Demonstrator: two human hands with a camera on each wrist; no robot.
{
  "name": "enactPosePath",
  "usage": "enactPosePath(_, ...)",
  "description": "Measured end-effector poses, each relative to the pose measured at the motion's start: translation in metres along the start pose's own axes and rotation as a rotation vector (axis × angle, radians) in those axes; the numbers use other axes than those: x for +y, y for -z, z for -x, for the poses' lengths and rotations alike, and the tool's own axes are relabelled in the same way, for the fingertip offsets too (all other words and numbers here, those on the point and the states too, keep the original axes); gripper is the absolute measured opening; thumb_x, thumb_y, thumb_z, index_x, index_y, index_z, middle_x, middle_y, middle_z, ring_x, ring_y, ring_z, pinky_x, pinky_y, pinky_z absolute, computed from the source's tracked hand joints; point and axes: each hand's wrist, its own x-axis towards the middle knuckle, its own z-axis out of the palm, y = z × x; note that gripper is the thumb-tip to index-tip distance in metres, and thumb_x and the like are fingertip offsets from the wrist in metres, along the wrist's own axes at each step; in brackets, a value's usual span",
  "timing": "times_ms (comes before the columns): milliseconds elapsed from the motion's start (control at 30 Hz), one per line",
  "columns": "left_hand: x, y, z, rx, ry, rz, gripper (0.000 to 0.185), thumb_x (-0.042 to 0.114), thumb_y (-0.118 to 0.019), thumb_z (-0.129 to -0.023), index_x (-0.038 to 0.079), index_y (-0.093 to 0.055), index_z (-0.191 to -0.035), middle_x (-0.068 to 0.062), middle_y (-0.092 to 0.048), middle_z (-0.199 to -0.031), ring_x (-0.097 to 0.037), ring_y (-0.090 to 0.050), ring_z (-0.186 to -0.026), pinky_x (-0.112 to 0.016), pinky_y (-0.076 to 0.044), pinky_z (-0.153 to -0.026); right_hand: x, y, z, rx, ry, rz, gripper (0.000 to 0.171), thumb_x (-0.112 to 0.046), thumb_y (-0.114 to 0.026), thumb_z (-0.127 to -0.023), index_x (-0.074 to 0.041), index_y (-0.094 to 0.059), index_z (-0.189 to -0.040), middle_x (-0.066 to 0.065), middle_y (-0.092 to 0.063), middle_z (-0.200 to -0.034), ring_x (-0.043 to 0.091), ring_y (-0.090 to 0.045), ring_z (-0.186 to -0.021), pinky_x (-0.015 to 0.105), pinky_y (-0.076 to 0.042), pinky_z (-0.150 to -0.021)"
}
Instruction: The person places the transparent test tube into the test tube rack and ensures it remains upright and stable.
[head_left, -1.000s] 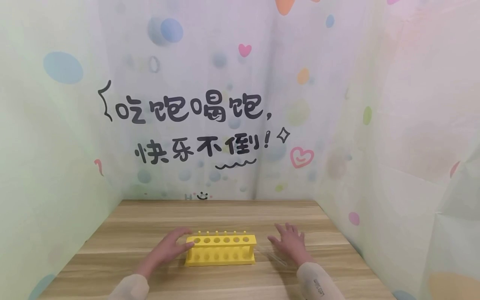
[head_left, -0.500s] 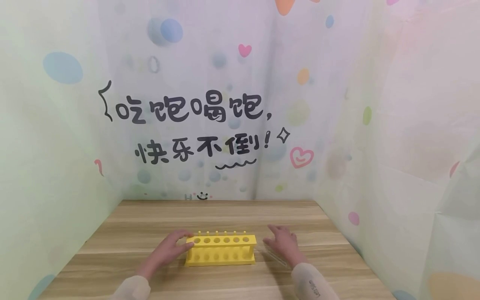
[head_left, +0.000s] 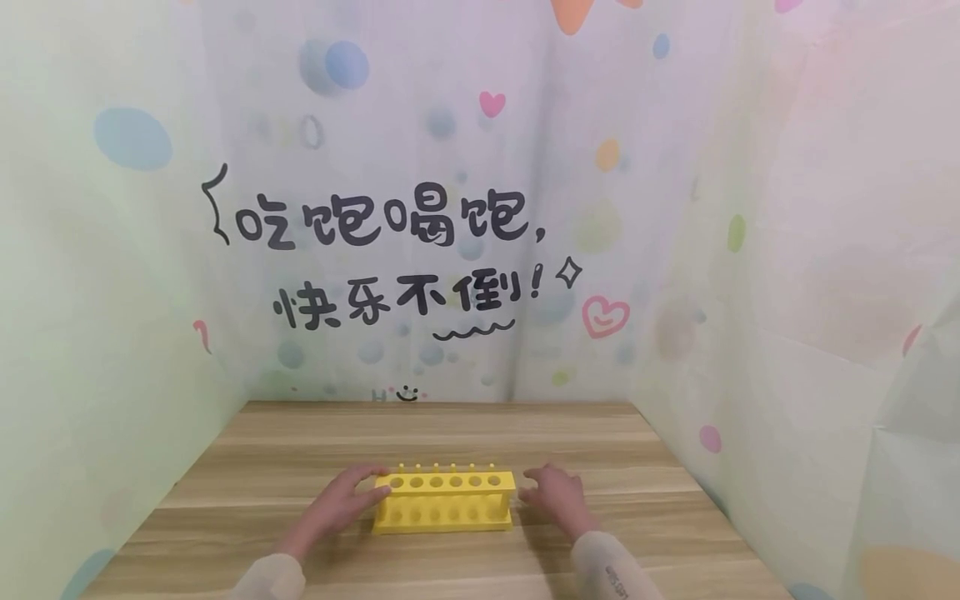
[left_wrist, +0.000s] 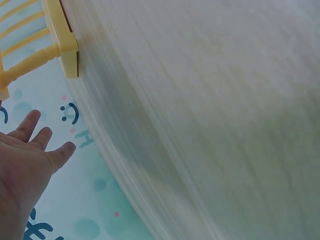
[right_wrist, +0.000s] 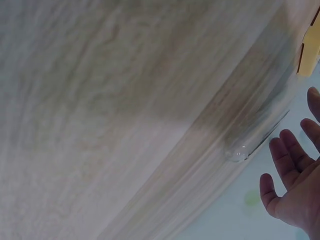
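A yellow test-tube rack (head_left: 444, 502) stands upright on the wooden table (head_left: 465, 433), its long side facing the person, six round holes showing in its top plate.

The left hand (head_left: 341, 501) lies at the rack's left end, forearm coming in from the lower left in a pale sleeve (head_left: 264, 578). Its fingers reach forward and rest against the top left corner of the rack, thumb along the near edge. They look nearly straight rather than wrapped round the frame, so the hand is touching, not clasping. In the left wrist view the same hand (left_wrist: 25, 155) shows an open palm with fingers extended, and a corner of the rack (left_wrist: 65, 45) sits just beyond the fingertips.

The right hand (head_left: 557, 497) is at the rack's right end, palm down, fingers spread and pointing toward the rack's side; whether the fingertips meet the plastic cannot be told from the head view. It holds nothing. In the right wrist view this hand (right_wrist: 295, 180) is open with straight fingers, and a clear glass test tube (right_wrist: 250, 142) lies on the table just beside the fingertips, apart from them, its rounded end toward the camera. A yellow edge of the rack (right_wrist: 310, 47) shows just past the fingers.
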Motion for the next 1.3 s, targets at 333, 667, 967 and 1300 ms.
enactPosePath(333, 0.001, -0.001, 0.001, 0.004, 0.017, 0.014, 0.038, 0.033, -0.067, -0.095, 0.012, -0.065, -0.126, -0.020, -0.054, -0.138, -0.046, -0.043, -0.132, -0.066, -0.031, -0.107, -0.005, -0.003, 0.004, -0.044, 0.031, 0.032, 0.031, -0.022, -0.074, -0.086, -0.006, -0.072, -0.112, 0.011, -0.073, -0.097, 0.036, -0.066, -0.096, 0.078, -0.030, -0.097)
enactPosePath(667, -0.003, -0.002, -0.001, -0.003, 0.017, 0.030, 0.039, 0.035, -0.066, -0.096, 0.013, -0.064, -0.127, -0.019, -0.053, -0.140, -0.045, -0.042, -0.133, -0.066, -0.030, -0.108, -0.009, -0.008, 0.004, -0.035, 0.029, 0.057, 0.021, -0.019, -0.073, -0.087, -0.007, -0.074, -0.104, 0.008, -0.073, -0.093, 0.033, -0.066, -0.094, 0.071, -0.038, -0.093)
enactPosePath(967, -0.002, -0.001, 0.000, -0.011, 0.004, 0.025, 0.041, 0.035, -0.066, -0.096, 0.010, -0.063, -0.128, -0.020, -0.053, -0.140, -0.047, -0.042, -0.133, -0.066, -0.031, -0.108, -0.008, -0.002, 0.003, -0.036, 0.013, 0.051, 0.018, -0.014, -0.072, -0.086, -0.006, -0.074, -0.102, 0.008, -0.073, -0.094, 0.036, -0.065, -0.096, 0.071, -0.037, -0.095)
enactPosePath(1300, 0.002, 0.000, 0.002, -0.016, 0.028, 0.036, 0.041, 0.034, -0.065, -0.096, 0.010, -0.063, -0.129, -0.021, -0.052, -0.141, -0.047, -0.040, -0.133, -0.067, -0.030, -0.107, 0.003, 0.005, -0.002, 0.044, 0.062, 0.028, 0.020, -0.012, -0.070, -0.086, -0.005, -0.073, -0.105, 0.008, -0.072, -0.091, 0.029, -0.066, -0.086, 0.057, -0.050, -0.081)
